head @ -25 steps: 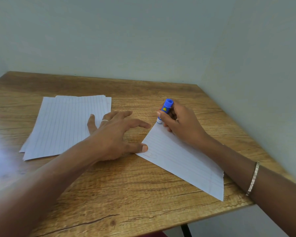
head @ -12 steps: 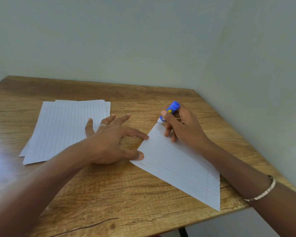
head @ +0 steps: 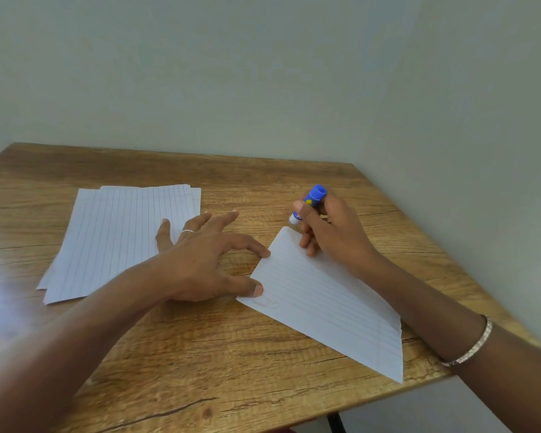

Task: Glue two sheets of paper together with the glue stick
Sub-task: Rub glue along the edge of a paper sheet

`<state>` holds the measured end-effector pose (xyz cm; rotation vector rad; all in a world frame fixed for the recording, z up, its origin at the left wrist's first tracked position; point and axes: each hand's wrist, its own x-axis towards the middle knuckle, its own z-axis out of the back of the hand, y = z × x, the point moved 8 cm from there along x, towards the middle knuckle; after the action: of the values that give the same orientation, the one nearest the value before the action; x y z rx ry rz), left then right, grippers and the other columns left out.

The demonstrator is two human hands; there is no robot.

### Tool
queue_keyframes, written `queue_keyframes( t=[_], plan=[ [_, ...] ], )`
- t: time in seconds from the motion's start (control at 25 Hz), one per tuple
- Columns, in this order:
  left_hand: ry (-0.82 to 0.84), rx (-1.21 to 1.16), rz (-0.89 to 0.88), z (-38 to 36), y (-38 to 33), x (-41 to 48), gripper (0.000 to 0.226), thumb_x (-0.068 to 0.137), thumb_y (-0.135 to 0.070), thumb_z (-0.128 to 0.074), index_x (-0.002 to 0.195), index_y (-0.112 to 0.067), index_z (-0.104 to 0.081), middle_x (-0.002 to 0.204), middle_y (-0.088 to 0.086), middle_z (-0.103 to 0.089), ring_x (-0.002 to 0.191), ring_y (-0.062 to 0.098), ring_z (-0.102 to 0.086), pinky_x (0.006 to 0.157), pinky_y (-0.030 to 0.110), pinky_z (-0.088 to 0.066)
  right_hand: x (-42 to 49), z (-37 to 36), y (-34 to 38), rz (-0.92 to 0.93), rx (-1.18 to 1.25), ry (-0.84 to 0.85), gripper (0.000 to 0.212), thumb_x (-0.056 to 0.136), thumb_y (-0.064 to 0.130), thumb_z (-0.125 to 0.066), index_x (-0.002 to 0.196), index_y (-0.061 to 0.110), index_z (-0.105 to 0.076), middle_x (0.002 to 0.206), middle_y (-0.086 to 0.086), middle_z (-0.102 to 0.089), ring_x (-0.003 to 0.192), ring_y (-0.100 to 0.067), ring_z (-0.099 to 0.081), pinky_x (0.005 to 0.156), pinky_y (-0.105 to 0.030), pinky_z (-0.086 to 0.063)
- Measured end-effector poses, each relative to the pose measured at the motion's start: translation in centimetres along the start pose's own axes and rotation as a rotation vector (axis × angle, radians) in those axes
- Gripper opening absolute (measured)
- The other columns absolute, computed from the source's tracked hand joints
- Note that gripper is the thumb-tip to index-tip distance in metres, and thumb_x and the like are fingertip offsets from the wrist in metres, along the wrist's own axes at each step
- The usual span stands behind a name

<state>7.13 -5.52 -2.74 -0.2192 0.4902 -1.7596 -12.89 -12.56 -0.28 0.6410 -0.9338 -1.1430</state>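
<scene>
Grips the glue stick (head: 310,203) in the right hand (head: 334,232), fingers and thumb curled round the blue barrel, white tip angled down just past the far corner of the single sheet (head: 325,304); cannot tell whether touching paper or hanging a shade clear. Pins that sheet's left edge with the left hand (head: 206,260), spread wide and gripping nothing, just 2 fingertips (head: 264,253) pressing down. Lies flat on the table (head: 200,354), turned corner-on, near corner poking past the table's front edge. Looks thin, light and floppy: likely to skid or wrinkle under a sticky tip, so best held down close to wherever the glue goes, with strokes run outward from the pinning fingers. Over to the left of the sheet, well apart from it: a small stack of lined sheets (head: 122,239), at least 2, fanned a little, the source of the 2nd page. Best lifted by 1 corner or edge and lowered gently, since paper this limp folds and creases easily. By way of containers, only the glue tube itself: small, rigid, easy in 1 fist. Cannot tell how much glue remains inside. No cap in view.
</scene>
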Motion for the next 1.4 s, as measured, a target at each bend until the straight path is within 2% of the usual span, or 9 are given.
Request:
queue_keyframes(
  t=[0.12,0.24,0.4,0.48,0.64,0.88,1.12,1.32,1.4],
  plan=[
    [0.014,-0.041,-0.022,0.0,-0.3,-0.2,0.055,0.063,-0.078,-0.069,0.114,-0.072,-0.048,0.163,-0.023,-0.007,0.153,0.014,0.007,0.113,0.067,0.014,-0.9,0.7,-0.3,-0.023,0.090,-0.010,0.022,0.101,0.032,-0.061,0.102,0.010,-0.064,0.082,-0.007,-0.077,0.068,-0.018,-0.077,0.063,-0.027,-0.061],
    [-0.097,-0.249,-0.025,1.1,-0.8,-0.5,0.033,0.067,-0.075,-0.068,0.098,-0.063,-0.064,0.153,-0.027,-0.035,0.146,0.009,-0.024,0.117,0.066,0.002,-2.3,0.1,-0.1,0.024,0.105,0.035,0.023,0.101,0.032,-0.061,0.104,0.009,-0.065,0.092,-0.008,-0.080,0.077,-0.017,-0.078,0.073,-0.025,-0.060],
    [-0.355,-0.343,-0.059,3.0,0.0,-0.5,0.006,0.087,-0.047,-0.068,0.093,-0.046,-0.066,0.118,-0.012,-0.071,0.102,-0.009,-0.057,0.116,0.052,-0.021,-2.7,-1.0,0.2,0.016,0.223,0.129,0.021,0.102,0.025,-0.060,0.104,0.005,-0.064,0.084,-0.004,-0.078,0.075,-0.022,-0.076,0.076,-0.028,-0.059],
    [-0.411,-0.260,-0.046,3.2,0.1,-0.6,0.003,0.090,-0.044,-0.066,0.093,-0.044,-0.065,0.116,-0.015,-0.070,0.093,-0.011,-0.054,0.114,0.048,-0.019,-2.7,-1.3,0.5,0.009,0.281,0.182,0.017,0.103,0.021,-0.059,0.104,0.004,-0.064,0.079,-0.006,-0.073,0.072,-0.024,-0.073,0.077,-0.034,-0.059],
    [-0.394,-0.091,-0.053,2.5,-0.4,-0.5,0.017,0.085,-0.055,-0.067,0.096,-0.043,-0.070,0.123,-0.022,-0.062,0.131,0.007,-0.044,0.115,0.057,-0.012,-2.6,-2.0,1.4,0.027,0.297,0.291,0.024,0.100,0.023,-0.061,0.109,0.001,-0.061,0.079,-0.009,-0.069,0.071,-0.024,-0.071,0.083,-0.052,-0.057],
    [-0.382,0.041,-0.113,2.1,-1.3,-0.9,0.035,0.074,-0.072,-0.064,0.100,-0.049,-0.072,0.122,-0.025,-0.062,0.133,0.008,-0.040,0.113,0.054,-0.007,-2.6,-2.8,2.1,0.083,0.118,0.322,0.024,0.102,0.024,-0.061,0.100,0.000,-0.062,0.071,0.006,-0.069,0.070,-0.016,-0.068,0.077,-0.027,-0.053],
    [-0.409,0.129,-0.147,2.4,-1.6,-1.2,0.042,0.075,-0.073,-0.062,0.107,-0.049,-0.072,0.125,-0.022,-0.063,0.131,0.010,-0.043,0.112,0.053,-0.016,-3.1,-3.2,2.8,0.152,-0.003,0.305,0.021,0.101,0.025,-0.063,0.096,0.005,-0.064,0.082,-0.004,-0.073,0.068,-0.013,-0.066,0.072,-0.024,-0.052],
    [-0.366,0.146,-0.175,2.1,-2.1,-0.9,0.036,0.082,-0.066,-0.061,0.112,-0.050,-0.070,0.132,-0.019,-0.061,0.132,0.012,-0.041,0.106,0.049,-0.025,-3.4,-3.7,3.6,0.271,-0.183,0.300,0.017,0.101,0.025,-0.063,0.097,0.009,-0.065,0.088,-0.021,-0.070,0.074,-0.032,-0.066,0.075,-0.049,-0.054],
    [-0.349,0.179,-0.190,2.0,-2.2,-1.0,0.031,0.086,-0.061,-0.058,0.113,-0.052,-0.069,0.134,-0.019,-0.060,0.134,0.012,-0.040,0.106,0.049,-0.025,-3.4,-3.7,4.1,0.316,-0.225,0.294,0.016,0.100,0.025,-0.064,0.096,0.010,-0.066,0.086,-0.017,-0.071,0.074,-0.032,-0.065,0.073,-0.049,-0.053]
  ],
)
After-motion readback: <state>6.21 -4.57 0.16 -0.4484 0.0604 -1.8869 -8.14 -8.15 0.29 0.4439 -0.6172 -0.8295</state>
